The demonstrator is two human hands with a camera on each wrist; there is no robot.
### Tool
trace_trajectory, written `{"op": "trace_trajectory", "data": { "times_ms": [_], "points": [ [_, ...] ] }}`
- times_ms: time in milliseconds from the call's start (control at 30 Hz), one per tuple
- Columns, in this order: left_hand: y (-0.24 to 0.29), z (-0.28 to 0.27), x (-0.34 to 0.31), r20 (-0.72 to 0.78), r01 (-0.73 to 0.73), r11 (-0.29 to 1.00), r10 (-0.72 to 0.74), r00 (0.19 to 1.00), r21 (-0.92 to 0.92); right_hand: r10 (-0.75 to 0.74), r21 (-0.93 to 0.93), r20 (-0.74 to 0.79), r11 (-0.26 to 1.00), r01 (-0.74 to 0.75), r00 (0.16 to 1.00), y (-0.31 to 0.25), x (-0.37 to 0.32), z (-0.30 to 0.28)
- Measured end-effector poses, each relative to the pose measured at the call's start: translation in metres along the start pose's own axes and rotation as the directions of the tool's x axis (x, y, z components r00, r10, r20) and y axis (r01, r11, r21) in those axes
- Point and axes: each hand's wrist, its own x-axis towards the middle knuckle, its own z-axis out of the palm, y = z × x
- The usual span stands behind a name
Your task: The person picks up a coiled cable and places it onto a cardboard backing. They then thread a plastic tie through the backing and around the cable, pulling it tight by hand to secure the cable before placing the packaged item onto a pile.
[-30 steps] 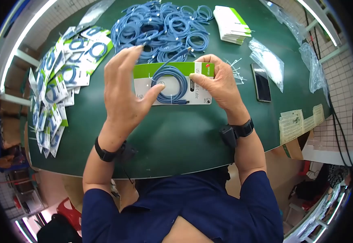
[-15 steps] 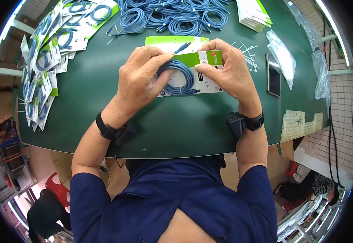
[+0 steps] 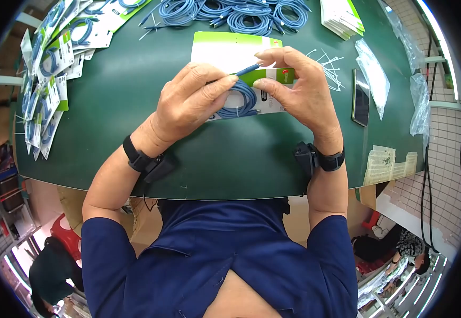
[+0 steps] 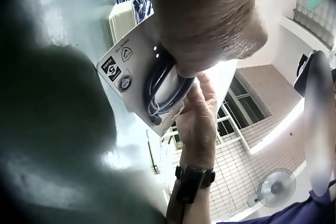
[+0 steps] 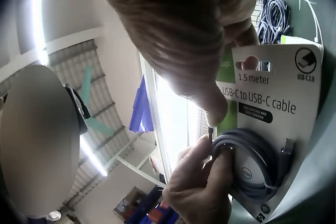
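A coiled blue USB-C cable (image 3: pixel 245 98) lies against the front of a white and green packaging card (image 5: pixel 286 85), which is held up over the table. My left hand (image 3: pixel 190 100) pinches the coil near the cable's free end, whose plug (image 3: pixel 249 69) points up to the right. My right hand (image 3: pixel 309 87) grips the card at its right end, thumb in front and a finger showing through the hang hole. The right index fingertip is right at the plug's tip. In the right wrist view the other plug (image 5: pixel 286 153) lies flat on the card beside a tie round the coil.
Another card (image 3: pixel 209 45) lies on the green table behind the hands. Loose blue cables (image 3: pixel 251 16) are heaped at the back, with packed cards (image 3: pixel 50 69) piled left. Stacked cards (image 3: pixel 341 18), white ties (image 3: pixel 328 69), a phone (image 3: pixel 361 98) and a plastic bag (image 3: pixel 373 79) sit right.
My left hand has come from spread open beside the coil to pinching the cable by its free end. My right index finger has moved to the plug. The view has tilted down.
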Motion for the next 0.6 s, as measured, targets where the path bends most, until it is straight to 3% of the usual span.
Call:
{"op": "trace_trajectory", "data": {
  "times_ms": [233, 400, 500, 600],
  "points": [
    [0.006, 0.002, 0.006, 0.018, -0.091, 0.995, 0.091, 0.996, 0.030, -0.278, -0.089, -0.144, 0.959, 0.268, 0.950, 0.008, -0.007, 0.002],
    [0.007, 0.006, 0.006, 0.035, -0.076, 0.997, 0.076, 0.996, -0.001, -0.159, -0.018, -0.202, 0.987, 0.159, 0.966, 0.009, -0.021, 0.009],
    [0.009, 0.009, 0.009, 0.068, -0.083, 0.997, 0.083, 0.994, -0.006, -0.332, -0.163, -0.218, 0.940, 0.301, 0.918, 0.012, -0.021, 0.008],
    [0.010, 0.011, 0.014, 0.098, -0.118, 0.993, 0.118, 0.988, 0.001, -0.258, -0.104, -0.229, 0.965, 0.240, 0.939, 0.011, -0.024, 0.011]
  ]
}}
